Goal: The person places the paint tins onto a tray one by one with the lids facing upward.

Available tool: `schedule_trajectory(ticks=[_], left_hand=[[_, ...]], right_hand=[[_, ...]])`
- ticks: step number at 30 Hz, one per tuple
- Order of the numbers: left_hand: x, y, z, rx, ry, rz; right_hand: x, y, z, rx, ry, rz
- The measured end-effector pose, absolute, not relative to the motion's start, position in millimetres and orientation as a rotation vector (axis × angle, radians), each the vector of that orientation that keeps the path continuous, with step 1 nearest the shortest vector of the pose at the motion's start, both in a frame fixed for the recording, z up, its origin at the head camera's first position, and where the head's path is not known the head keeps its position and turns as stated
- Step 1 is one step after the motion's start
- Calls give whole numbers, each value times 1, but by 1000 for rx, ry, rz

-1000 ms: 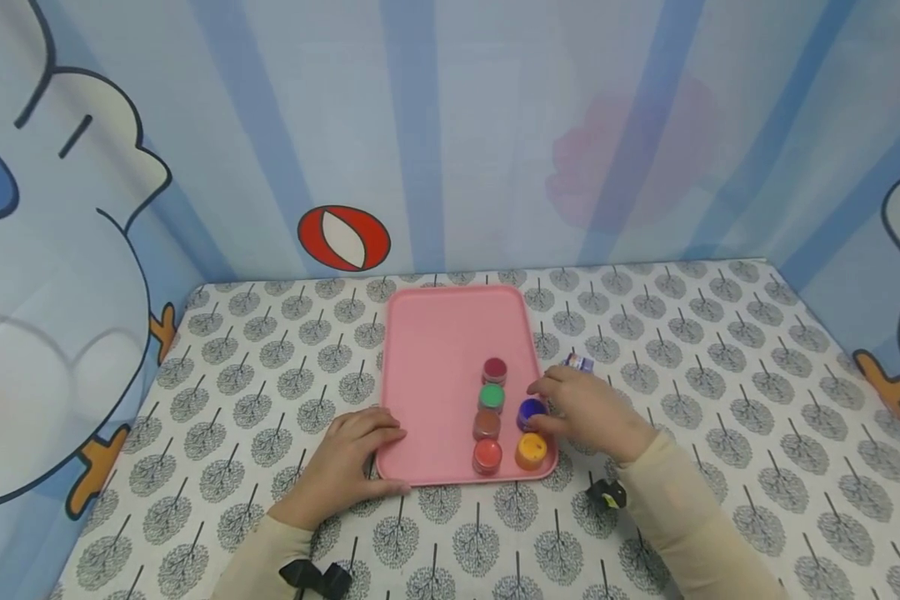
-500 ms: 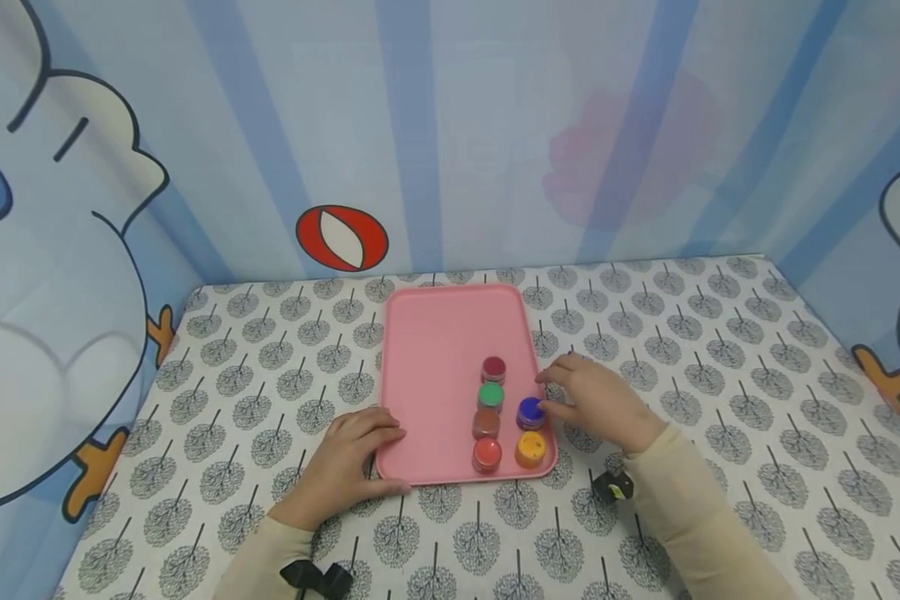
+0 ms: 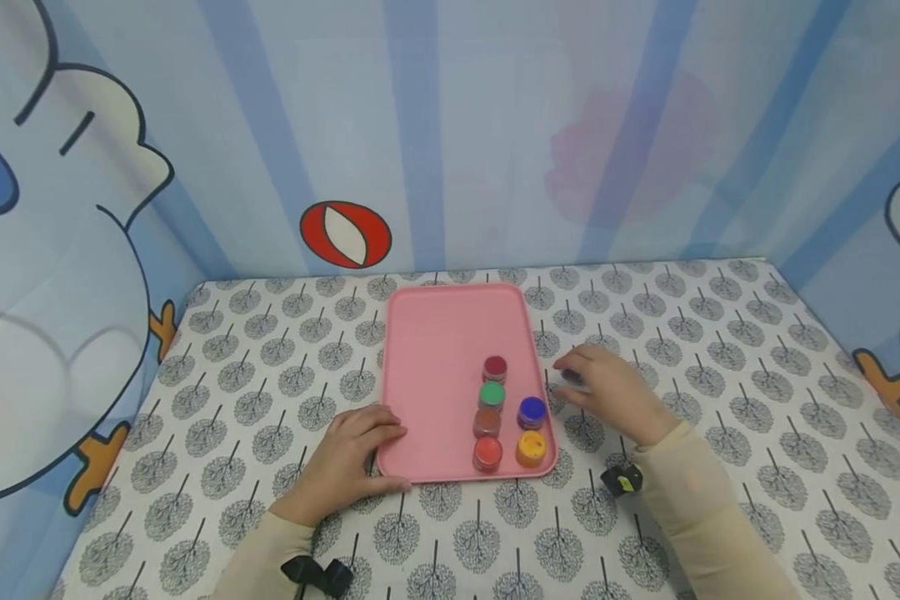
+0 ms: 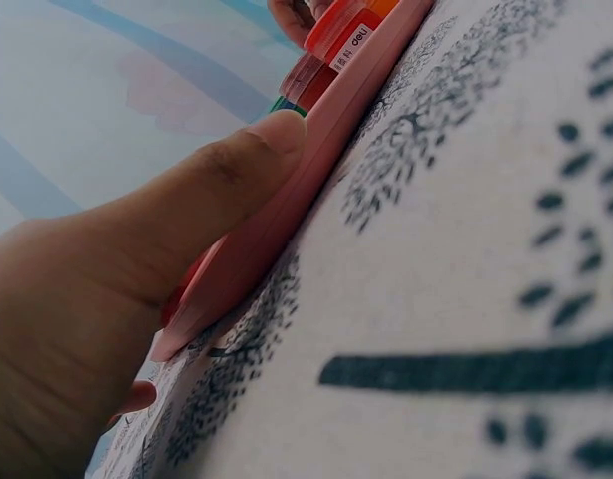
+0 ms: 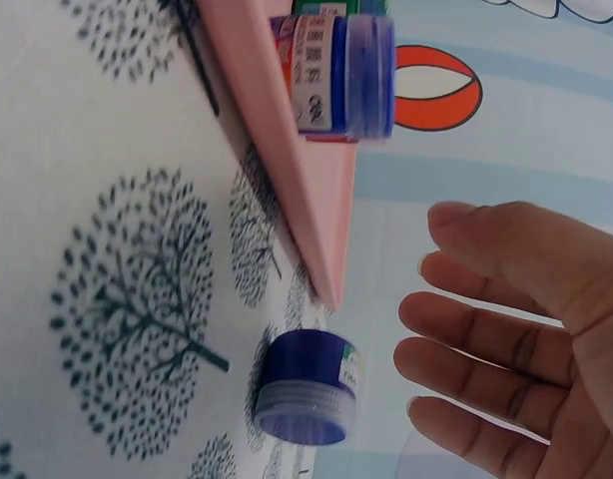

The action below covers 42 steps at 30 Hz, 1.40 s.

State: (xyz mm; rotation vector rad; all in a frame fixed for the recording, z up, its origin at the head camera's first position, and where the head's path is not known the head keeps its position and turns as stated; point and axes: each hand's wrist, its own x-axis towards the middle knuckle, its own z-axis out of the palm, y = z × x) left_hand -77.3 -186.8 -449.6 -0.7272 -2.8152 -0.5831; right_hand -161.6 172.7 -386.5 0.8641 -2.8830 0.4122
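My left hand [image 3: 348,460] rests at the near left corner of a pink tray [image 3: 442,333], thumb along the front edge and fingers over the left rim. In the left wrist view, its straight thumb [image 4: 222,175] lies against the tray's wall. My right hand [image 3: 611,392] hovers just right of the tray with parted, relaxed fingers, holding nothing. Partly hidden beneath it, a dark blue paint jar [image 5: 305,387] sits on the cloth outside the tray. A brighter blue paint jar [image 3: 532,412] stands inside the right rim, behind a yellow one [image 3: 531,448].
Left of those jars runs a column of paint jars: dark red [image 3: 495,369], green [image 3: 492,395], brown [image 3: 487,422] and red [image 3: 487,454]. A tree-print cloth [image 3: 720,400] covers the table. Behind it hangs a blue cartoon curtain [image 3: 487,150].
My right hand has let go of the blue jar inside the tray and moved right, over the dark jar on the cloth. The left hand stays in place.
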Motion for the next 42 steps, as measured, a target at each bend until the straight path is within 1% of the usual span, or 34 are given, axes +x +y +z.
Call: schedule_trajectory(ticks=[22,33,42], left_hand=[[-77,-186,-448,-708,-2852,-604],[-78,-187,-449,-719,-2832,-591],[-78,-188,-449,-728,-2823,-589]], right_hand=[[-174,189,-395,705,-2911,401],[-175,193,-395,626,-2952,287],[-176,193,-397,570,-3003,293]])
